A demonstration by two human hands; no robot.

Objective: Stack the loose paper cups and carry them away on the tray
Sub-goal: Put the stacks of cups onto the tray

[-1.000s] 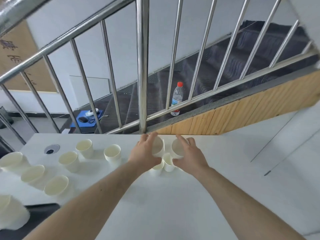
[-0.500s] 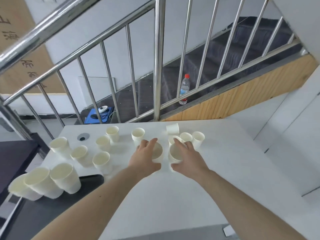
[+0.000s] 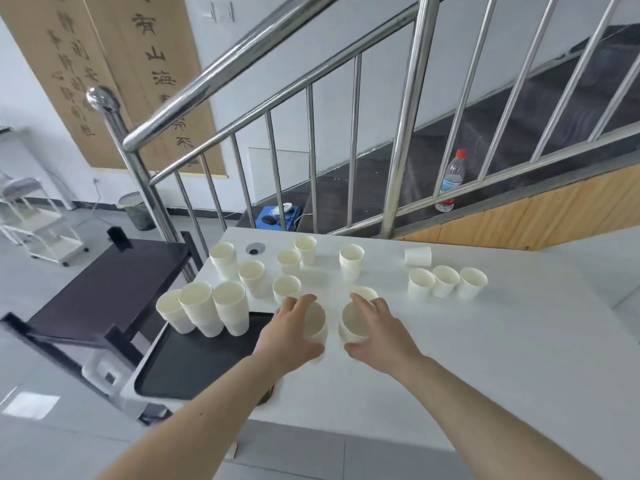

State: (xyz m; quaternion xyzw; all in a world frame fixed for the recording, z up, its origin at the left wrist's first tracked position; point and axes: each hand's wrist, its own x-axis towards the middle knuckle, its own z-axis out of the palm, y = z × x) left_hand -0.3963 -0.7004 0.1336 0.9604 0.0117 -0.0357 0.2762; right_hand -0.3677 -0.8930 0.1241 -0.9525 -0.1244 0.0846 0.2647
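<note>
My left hand [image 3: 289,332] grips a stack of white paper cups [image 3: 316,322] above the white table [image 3: 485,341]. My right hand [image 3: 379,336] grips a second cup stack [image 3: 353,322] right beside it; the two stacks sit a small gap apart, mouths tilted toward me. Three tall cup stacks [image 3: 211,306] lean at the far end of the dark tray [image 3: 194,368], which lies at the table's left end. Several loose cups [image 3: 287,261] stand upright on the table behind my hands. Three more cups [image 3: 445,280] stand in a row to the right, with one cup [image 3: 418,256] lying on its side behind them.
A steel stair railing [image 3: 403,133] runs directly behind the table. A dark side table [image 3: 114,282] stands to the left below the tray. A water bottle [image 3: 450,181] stands on the stairs. A white rack [image 3: 38,223] is on the floor far left.
Both hands have drawn back toward me and left with their cup stacks, away from the row of cups. The view has pulled back and now takes in the tray and the stacks on it.
</note>
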